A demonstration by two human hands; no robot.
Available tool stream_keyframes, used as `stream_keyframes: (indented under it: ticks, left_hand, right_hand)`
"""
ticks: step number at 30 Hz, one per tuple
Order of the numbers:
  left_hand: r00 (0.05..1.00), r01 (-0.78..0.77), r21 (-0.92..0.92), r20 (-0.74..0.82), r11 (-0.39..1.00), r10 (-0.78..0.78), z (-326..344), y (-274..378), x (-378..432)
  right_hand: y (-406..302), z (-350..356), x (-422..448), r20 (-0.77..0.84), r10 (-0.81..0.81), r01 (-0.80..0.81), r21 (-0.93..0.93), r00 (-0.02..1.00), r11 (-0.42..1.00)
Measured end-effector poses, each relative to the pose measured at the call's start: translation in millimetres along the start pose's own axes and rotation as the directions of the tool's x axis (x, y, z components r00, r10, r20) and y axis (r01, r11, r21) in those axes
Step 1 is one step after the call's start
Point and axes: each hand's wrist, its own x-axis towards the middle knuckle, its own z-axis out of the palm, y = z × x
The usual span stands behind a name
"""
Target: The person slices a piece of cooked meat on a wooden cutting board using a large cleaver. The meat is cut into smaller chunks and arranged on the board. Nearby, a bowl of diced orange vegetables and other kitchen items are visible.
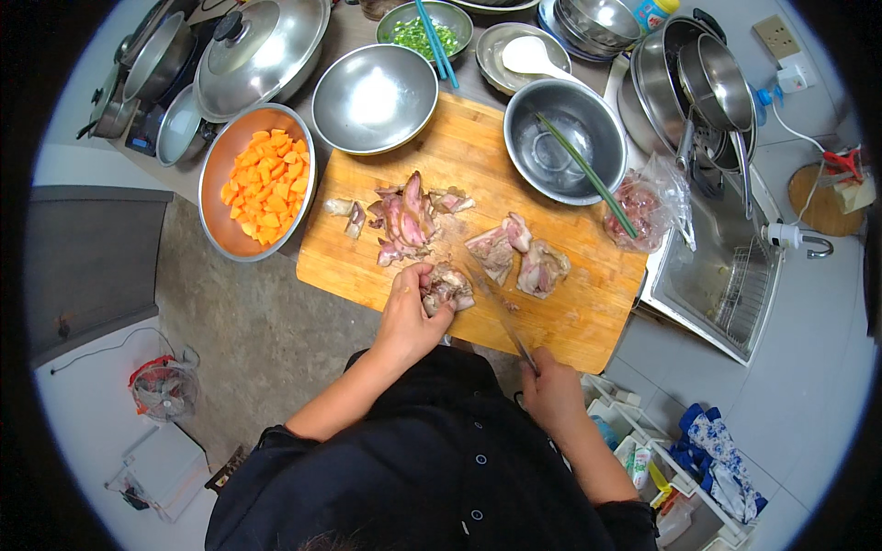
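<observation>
My left hand [413, 310] grips a chunk of meat [448, 288] at the near edge of a wooden cutting board [468, 165]. In my right hand [553, 389] is the handle of a kitchen knife [501, 310], its blade lying over the board just right of that chunk. A pile of sliced meat [406, 217] sits beyond my left hand, with small scraps [348, 213] to its left. Two larger meat pieces, one nearer the middle [493, 249] and one farther right [543, 268], rest beyond the blade.
A bowl of diced carrots [269, 189] stands left of the board. An empty steel bowl [375, 96] and a grey bowl [551, 138] with a green stalk [586, 172] overlap its far edge. Bagged meat [637, 210] lies at right, beside the sink [716, 275]. Chopped greens [424, 34] are behind.
</observation>
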Motion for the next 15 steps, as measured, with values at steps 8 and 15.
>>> stream_keyframes:
  ticks: [8, 15]
  left_hand:
    - [0.999, 0.023, 0.041, 0.047, 0.999, -0.025, -3, -1, -2]
    - [0.986, -0.16, 0.145, -0.025, 0.976, 0.165, -3, 7, -2]
  right_hand:
    - [-4, 14, -1, 0.064, -0.044, 0.048, -0.061, 0.997, 0.997]
    - [-9, 13, 7, 0.081, 0.042, -0.032, -0.119, 0.996, 0.992]
